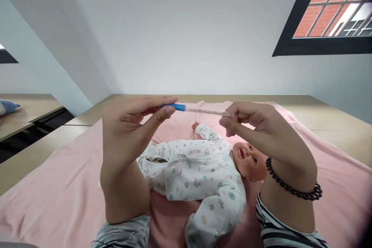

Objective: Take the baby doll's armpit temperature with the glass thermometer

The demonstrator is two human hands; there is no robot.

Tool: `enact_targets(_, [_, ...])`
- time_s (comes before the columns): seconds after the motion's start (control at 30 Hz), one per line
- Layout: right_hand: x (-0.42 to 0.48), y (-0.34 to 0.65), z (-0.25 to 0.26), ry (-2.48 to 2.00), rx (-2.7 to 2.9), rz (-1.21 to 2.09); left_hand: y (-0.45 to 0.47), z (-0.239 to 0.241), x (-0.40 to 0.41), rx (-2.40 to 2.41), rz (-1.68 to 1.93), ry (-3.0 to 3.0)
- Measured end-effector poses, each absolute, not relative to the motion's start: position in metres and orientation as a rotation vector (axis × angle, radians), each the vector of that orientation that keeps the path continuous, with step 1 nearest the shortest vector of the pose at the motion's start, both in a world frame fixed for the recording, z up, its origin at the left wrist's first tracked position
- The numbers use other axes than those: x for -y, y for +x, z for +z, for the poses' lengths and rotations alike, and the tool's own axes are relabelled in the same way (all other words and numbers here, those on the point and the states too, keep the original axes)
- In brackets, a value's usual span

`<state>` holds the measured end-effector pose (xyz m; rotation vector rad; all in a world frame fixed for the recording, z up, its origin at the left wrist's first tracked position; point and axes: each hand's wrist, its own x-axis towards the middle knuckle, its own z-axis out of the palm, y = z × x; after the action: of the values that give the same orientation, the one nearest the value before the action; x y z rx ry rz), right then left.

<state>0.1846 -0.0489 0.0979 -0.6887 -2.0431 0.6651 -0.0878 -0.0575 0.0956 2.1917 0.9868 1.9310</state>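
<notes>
A thin clear thermometer (203, 110) with a blue end is held level between both hands, above a baby doll. My left hand (132, 124) pinches the blue end between thumb and fingers. My right hand (250, 118) pinches the clear tip. The baby doll (200, 166) lies on its back below, in a white printed romper, head to the right, one arm raised. A black bead bracelet (290, 188) circles my right wrist.
The doll lies on a pink blanket (58, 197) spread over a light wooden table (334, 128). Another table with a blue object (8, 106) stands at the far left. A white wall rises behind, and a window (334, 11) shows red brick at the upper right.
</notes>
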Motion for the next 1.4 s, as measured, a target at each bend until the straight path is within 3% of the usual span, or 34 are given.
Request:
enact_targets(0.33, [0.048,0.17,0.094,-0.635,1.861,0.744,-0.071,0.096,0.064,-0.993,1.844,2.258])
enact_targets(0.5, [0.042,0.177,0.099,-0.332,1.255,0.963,-0.069,0.095,0.064,-0.914,2.023,2.123])
enact_targets(0.63, [0.037,0.199,0.107,-0.136,1.187,1.185,-0.073,0.095,0.055,-0.667,2.218,1.98])
enact_targets(0.7, [0.037,0.2,0.105,-0.243,1.342,1.042,-0.073,0.096,0.053,-0.577,2.263,1.907])
enact_targets(0.8, [0.043,0.191,0.1,-0.617,1.553,0.569,-0.073,0.097,0.053,-0.574,2.294,1.768])
enact_targets(0.87, [0.046,0.186,0.099,-0.627,1.527,0.489,-0.073,0.097,0.054,-0.559,2.293,1.722])
enact_targets(1.03, [0.035,0.192,0.103,-0.199,1.273,0.983,-0.073,0.097,0.054,-0.46,2.205,1.771])
enact_targets(1.27, [0.011,0.177,0.094,-0.553,1.343,0.878,-0.067,0.099,0.058,-0.492,2.112,1.752])
enact_targets(1.4, [0.019,0.175,0.098,-0.364,1.381,1.24,-0.065,0.099,0.058,-0.451,2.102,1.779])
